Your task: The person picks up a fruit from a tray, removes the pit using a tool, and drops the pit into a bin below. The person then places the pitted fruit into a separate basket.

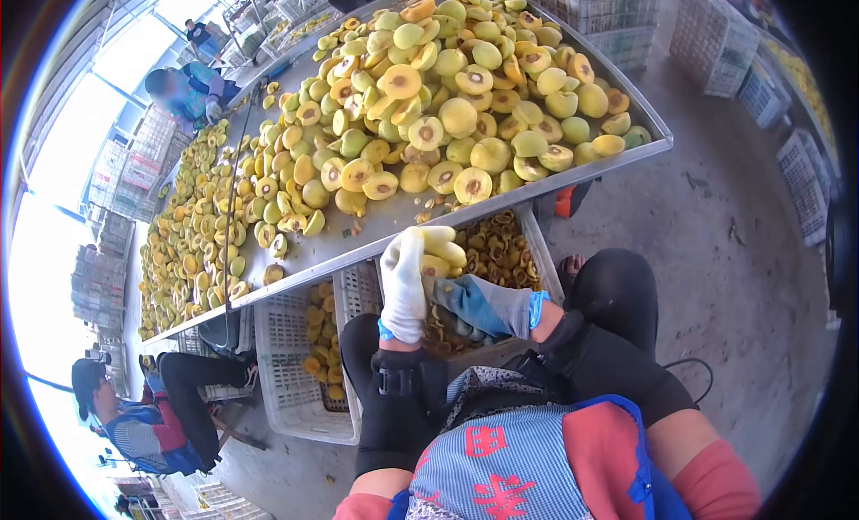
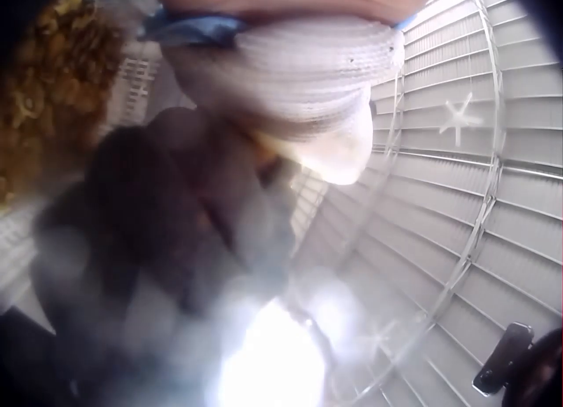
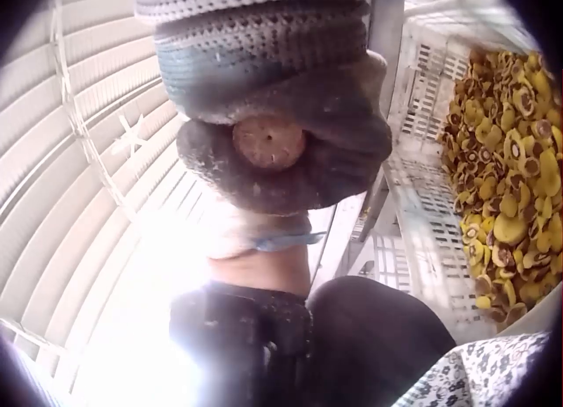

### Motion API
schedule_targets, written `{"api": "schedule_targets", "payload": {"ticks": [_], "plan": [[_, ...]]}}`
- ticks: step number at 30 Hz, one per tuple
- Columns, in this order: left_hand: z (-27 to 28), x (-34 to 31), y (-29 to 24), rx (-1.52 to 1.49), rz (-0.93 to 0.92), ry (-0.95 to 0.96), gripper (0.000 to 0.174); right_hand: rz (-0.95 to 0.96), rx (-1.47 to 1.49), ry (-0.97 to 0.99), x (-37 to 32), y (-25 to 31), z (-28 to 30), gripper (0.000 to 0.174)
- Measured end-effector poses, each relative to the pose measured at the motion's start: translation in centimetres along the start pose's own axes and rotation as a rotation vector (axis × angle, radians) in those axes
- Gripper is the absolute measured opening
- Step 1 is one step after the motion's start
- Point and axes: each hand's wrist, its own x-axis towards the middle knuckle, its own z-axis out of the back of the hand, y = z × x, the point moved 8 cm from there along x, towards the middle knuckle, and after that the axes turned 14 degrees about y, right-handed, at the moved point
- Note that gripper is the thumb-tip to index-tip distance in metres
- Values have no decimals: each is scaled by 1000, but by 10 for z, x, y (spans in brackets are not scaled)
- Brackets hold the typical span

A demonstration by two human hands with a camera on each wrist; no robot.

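Observation:
My left hand (image 1: 404,283), in a white glove with yellow-coated fingers, grips a yellow peach (image 1: 436,267) just past the metal table's edge. Most of the fruit is hidden by the fingers. Close against it is my right hand (image 1: 488,306) in a blue-grey glove, its fingers curled round a tool whose round, wooden-looking handle end (image 3: 268,141) shows in the right wrist view. The tool's working end is hidden between the hands. Beneath both hands stands a crate of peach scraps (image 3: 506,187). Beyond them, halved peaches (image 1: 460,117) lie heaped on the metal table (image 1: 344,251).
A white plastic crate (image 1: 286,377) with yellow pieces stands left of my knees. One person (image 1: 143,421) sits at the lower left, another (image 1: 183,90) stands at the table's far left. Stacked crates (image 1: 711,41) line the right side.

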Motion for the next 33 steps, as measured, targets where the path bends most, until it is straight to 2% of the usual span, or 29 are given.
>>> {"api": "schedule_targets", "payload": {"ticks": [1,4,6,7,8,10,12,13,14,15,16,17,18,20,22,23,25,26,28,32,33], "plan": [[0,3,6,-43,13,30,45,2,-65,-25,0,2,2,59],[0,6,17,-342,-44,-46,48,2,246,159,1,-5,-9,59],[7,9,16,-311,-74,-107,50,33,333,322,6,-7,-13,63],[9,8,16,-398,-71,-140,46,42,372,411,9,-4,-18,65],[14,6,15,-484,-66,-172,42,48,306,326,12,-3,-17,65],[49,5,20,-743,-175,-255,35,69,177,150,7,-2,-25,66],[72,-14,4,-719,-271,-350,37,528,-90,-92,39,-15,-7,64],[90,-23,-5,-680,-312,-345,40,265,194,16,35,-20,-12,61],[109,-38,-14,-592,-332,-393,43,-7,470,115,29,-35,-23,58],[122,-56,-28,-470,-335,-549,44,52,642,201,32,-37,-23,60],[145,-75,-34,-341,-311,-615,37,25,632,164,33,-40,-22,61],[187,-91,-40,65,-228,-807,24,2,623,123,34,-41,-22,62],[206,-107,-48,490,-103,-954,15,-17,614,81,35,-39,-21,63],[198,-107,-89,1165,-174,-1069,15,6,580,68,38,-33,-19,64],[165,-58,-109,1242,-290,-760,18,73,547,39,43,-34,-15,63],[168,-27,-100,1206,-282,-635,22,59,588,5,43,-35,-13,61],[174,34,-74,1243,16,-556,42,98,502,-49,45,-35,-4,58],[166,58,-67,1129,214,-382,59,119,462,-78,46,-34,2,57],[193,92,-20,1178,255,-480,76,136,389,-87,40,-28,5,53],[179,101,-27,1350,207,-467,82,272,250,-145,38,-19,9,49],[180,96,-26,1405,167,-469,81,271,222,-101,31,-12,10,42]]}}
